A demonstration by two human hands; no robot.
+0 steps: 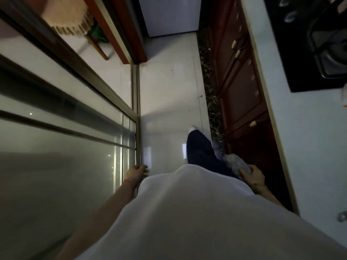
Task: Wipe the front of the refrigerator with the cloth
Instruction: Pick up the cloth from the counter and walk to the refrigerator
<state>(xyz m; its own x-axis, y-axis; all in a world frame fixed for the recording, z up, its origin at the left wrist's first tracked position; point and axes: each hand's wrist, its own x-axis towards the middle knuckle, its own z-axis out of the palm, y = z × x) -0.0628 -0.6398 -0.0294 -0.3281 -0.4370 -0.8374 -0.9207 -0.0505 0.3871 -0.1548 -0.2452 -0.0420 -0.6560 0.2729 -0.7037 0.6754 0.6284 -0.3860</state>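
Observation:
The white refrigerator (170, 15) stands at the far end of the narrow kitchen floor, top centre of the head view, and only its lower front shows. My right hand (253, 175) hangs low beside my right leg and is shut on a crumpled grey cloth (235, 163). My left hand (136, 172) hangs at my left side with its fingers loosely apart, holding nothing, close to the edge of the glass sliding door (75, 137). Both hands are far from the refrigerator.
Dark red cabinets (242, 87) with light handles run along the right under a pale countertop (308, 128) carrying a black gas hob (315, 44). The glass door's metal frame lines the left. A fringed tablecloth (69, 17) and wooden chair leg show beyond it.

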